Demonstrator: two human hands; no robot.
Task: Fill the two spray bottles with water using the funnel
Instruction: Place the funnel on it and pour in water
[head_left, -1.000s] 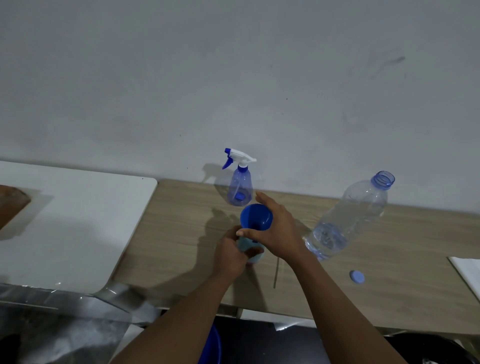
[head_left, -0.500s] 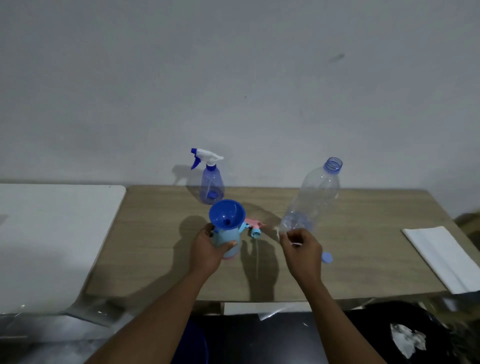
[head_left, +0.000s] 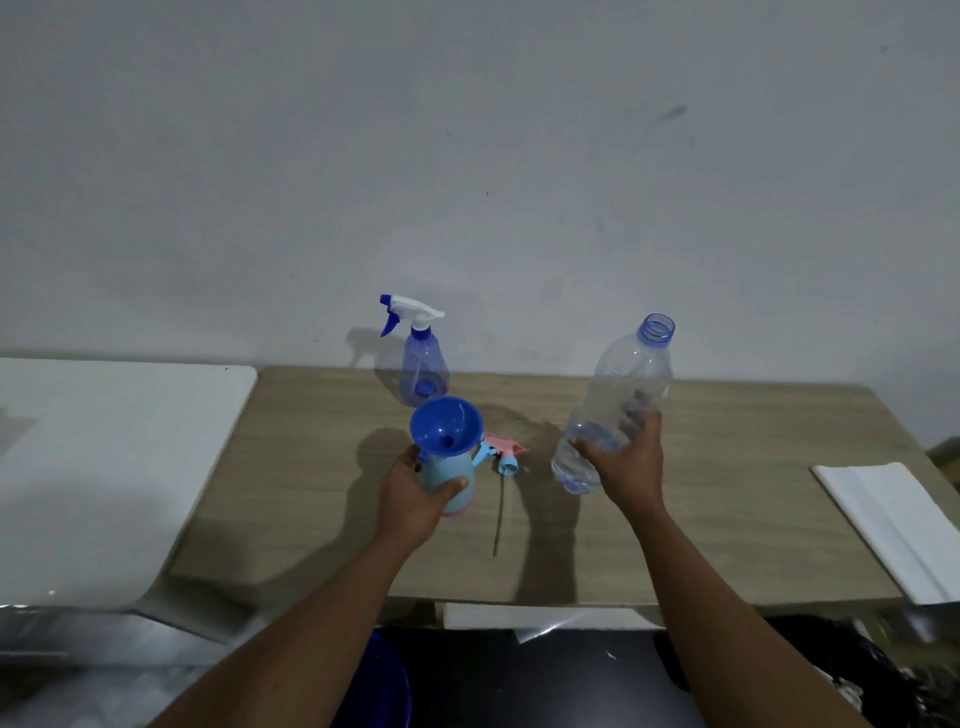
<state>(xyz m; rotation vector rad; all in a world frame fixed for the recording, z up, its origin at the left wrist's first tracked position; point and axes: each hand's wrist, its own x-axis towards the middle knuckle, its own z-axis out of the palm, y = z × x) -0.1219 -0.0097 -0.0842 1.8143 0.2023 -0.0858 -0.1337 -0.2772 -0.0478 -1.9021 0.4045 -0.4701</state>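
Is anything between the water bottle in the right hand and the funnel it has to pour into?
Nothing visible. Only open air separates the uncapped water bottle in the right hand from the funnel seated in the light blue spray bottle, which the left hand grips. The detached spray head lies on the table, below that path.

Wooden table (head_left: 727, 519): blue spray bottle (head_left: 423, 374) rear, trigger head (head_left: 506, 454) centre, white cloth (head_left: 893, 525) right.

A plain, makeshift work corner, seemingly in a home: a bare, smudged grey-white painted wall (head_left: 467, 156), a light wood-laminate tabletop (head_left: 753, 493) set against it, a white slab counter (head_left: 104, 467) alongside, a translucent blue plastic spray bottle (head_left: 422, 364), a blue plastic bucket (head_left: 389, 680) below.
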